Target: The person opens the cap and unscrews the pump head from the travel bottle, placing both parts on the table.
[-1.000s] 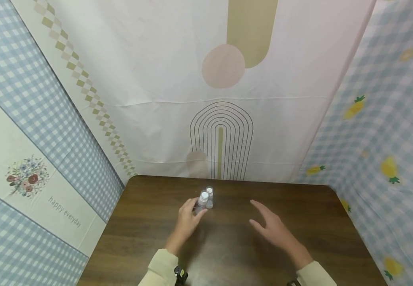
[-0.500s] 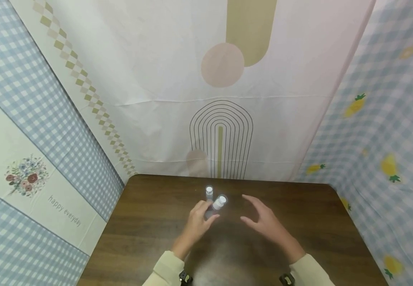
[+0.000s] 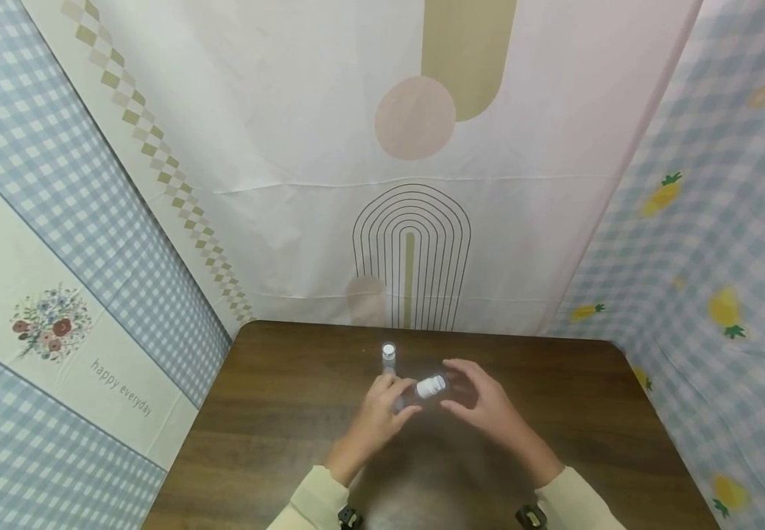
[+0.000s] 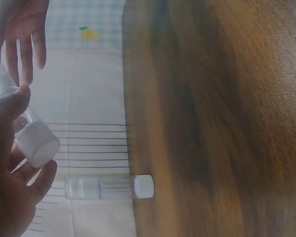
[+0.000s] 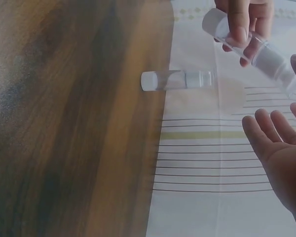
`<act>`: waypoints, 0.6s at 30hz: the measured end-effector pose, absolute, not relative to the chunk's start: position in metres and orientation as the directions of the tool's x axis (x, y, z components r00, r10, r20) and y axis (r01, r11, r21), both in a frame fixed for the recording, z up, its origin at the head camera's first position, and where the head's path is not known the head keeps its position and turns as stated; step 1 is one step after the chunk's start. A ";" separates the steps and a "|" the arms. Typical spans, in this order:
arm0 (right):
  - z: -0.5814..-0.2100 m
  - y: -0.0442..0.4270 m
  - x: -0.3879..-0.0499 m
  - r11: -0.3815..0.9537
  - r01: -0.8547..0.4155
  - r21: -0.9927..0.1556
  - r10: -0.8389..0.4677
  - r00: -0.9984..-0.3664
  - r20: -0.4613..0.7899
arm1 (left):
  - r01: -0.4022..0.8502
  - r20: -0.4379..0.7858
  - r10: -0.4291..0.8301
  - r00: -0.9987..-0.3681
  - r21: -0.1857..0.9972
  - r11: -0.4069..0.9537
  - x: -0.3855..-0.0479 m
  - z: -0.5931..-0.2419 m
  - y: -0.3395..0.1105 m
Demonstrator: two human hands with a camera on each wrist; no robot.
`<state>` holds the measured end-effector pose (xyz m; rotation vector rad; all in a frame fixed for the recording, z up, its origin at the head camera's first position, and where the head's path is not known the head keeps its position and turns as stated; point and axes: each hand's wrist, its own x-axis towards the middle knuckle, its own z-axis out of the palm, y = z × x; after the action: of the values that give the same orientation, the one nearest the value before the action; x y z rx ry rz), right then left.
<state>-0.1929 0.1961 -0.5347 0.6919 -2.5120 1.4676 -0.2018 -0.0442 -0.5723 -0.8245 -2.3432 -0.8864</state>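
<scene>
My left hand [image 3: 378, 412] grips a clear bottle [image 3: 431, 386] with white ends, tilted so that one end points at my right hand [image 3: 488, 401]. In the left wrist view, the thumb and fingers curl round the held bottle [image 4: 38, 144]. My right hand [image 5: 281, 153] has its fingers spread beside the bottle's far end, and no contact shows. A second clear bottle [image 3: 389, 355] stands upright on the table behind my left hand; the right wrist view shows this bottle [image 5: 177, 80] with nothing touching it.
The brown wooden table [image 3: 276, 383] meets a white patterned cloth [image 3: 302, 243] at its back edge. Blue checked cloths hang at the left [image 3: 77, 191] and right [image 3: 687, 243]. Dark devices are strapped to both wrists.
My left hand has moved right with the bottle, away from the standing one, and the bottle has tipped towards my right hand. My right hand has shifted slightly left.
</scene>
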 end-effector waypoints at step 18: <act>-0.537 0.198 -0.187 0.509 -0.555 -0.658 -0.346 -0.832 0.434 | 0.693 0.555 0.505 -0.661 0.195 0.694 -0.195 -0.556 -0.040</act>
<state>-0.1865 0.1980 -0.5375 0.7635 -2.5056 1.2259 -0.1953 -0.0400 -0.5558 -0.9232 -2.4384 -0.5468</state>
